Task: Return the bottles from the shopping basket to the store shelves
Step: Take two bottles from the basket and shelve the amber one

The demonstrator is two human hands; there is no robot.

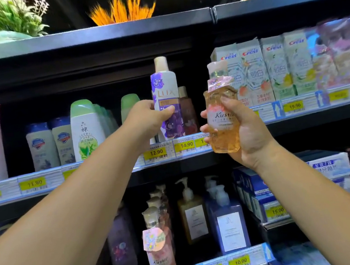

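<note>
Centre frame: our left hand (148,119) wraps the purple-white LUX bottle (165,83), fingers (165,112) curled round its lower half. The bottle is upright at the front edge of the middle shelf (44,184). Right of centre, our right hand (250,132) grips the amber bottle (223,126), fingers curled round its sides, holding it in the air before the price tags (186,145).

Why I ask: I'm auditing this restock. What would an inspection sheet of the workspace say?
Surface: dark store shelves, yellow price tags along the edges.
Job's things: purple Lux bottle upright at the shelf front; orange Kustie bottle held before the shelf.
Clutter: Crest toothpaste boxes; pump bottles below.
Grippers: left hand grips the Lux bottle; right hand grips the Kustie bottle.
Cables: nothing seen.
Surroundings: orange plant atop the shelving.
</note>
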